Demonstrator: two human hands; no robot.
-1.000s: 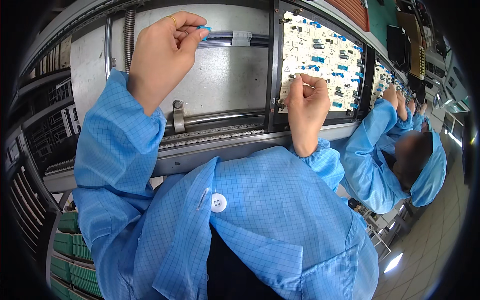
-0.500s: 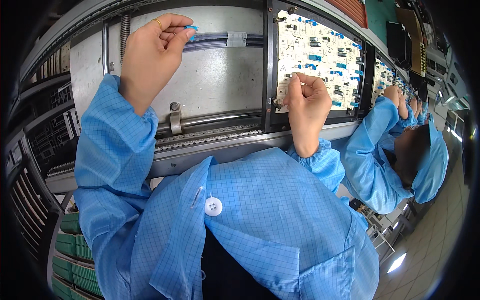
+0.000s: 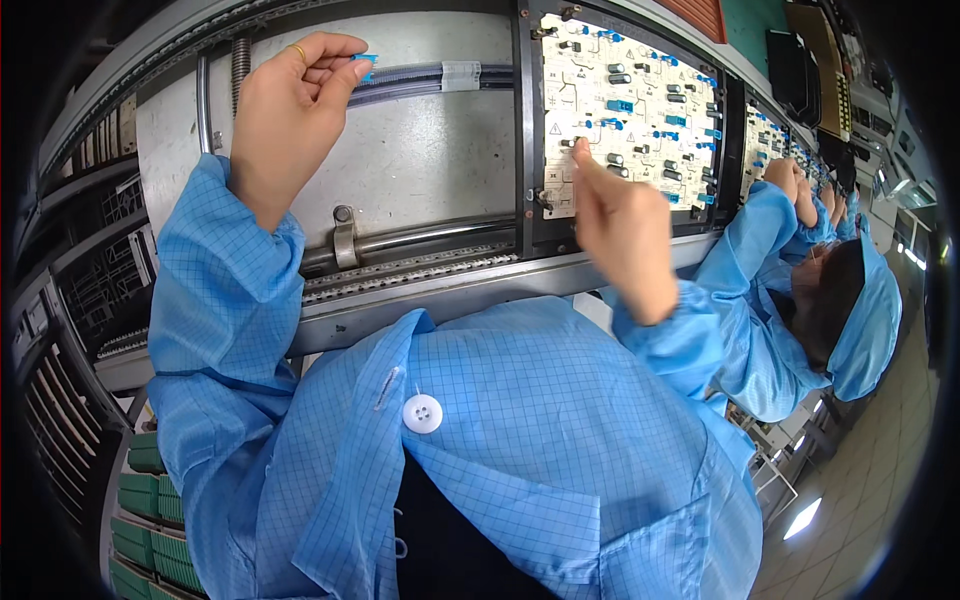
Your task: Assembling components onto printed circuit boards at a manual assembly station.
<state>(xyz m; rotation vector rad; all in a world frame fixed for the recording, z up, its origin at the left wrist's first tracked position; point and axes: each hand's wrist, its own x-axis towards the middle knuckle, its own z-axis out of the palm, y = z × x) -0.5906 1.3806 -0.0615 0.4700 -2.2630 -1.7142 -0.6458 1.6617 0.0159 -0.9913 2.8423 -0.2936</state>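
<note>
At the upper left, my left hand (image 3: 290, 120) is closed in a pinch on a small blue electronic component (image 3: 366, 64) with thin leads. This hand hangs over the metal bed of the line. On the right, my right hand (image 3: 632, 225) reaches over the pale circuit board (image 3: 560, 190), slightly blurred. One fingertip is at a small dark cylindrical capacitor (image 3: 572, 143) near the board's left edge; the other fingers are curled and partly hidden. The board lies in a black frame (image 3: 530, 110) and carries several black capacitors and blue components.
A second populated board (image 3: 764, 145) sits further right along the line. There a co-worker in a blue smock and cap (image 3: 862, 310) works with their hands over it. A metal rod (image 3: 430, 238) and a chain rail (image 3: 410, 278) run along the near side. Green bins (image 3: 140, 495) stand lower left.
My right hand has swung right and down at the wrist, its fingertip still beside the small capacitor. My left hand has shifted slightly left with the blue component. The view has moved a little.
</note>
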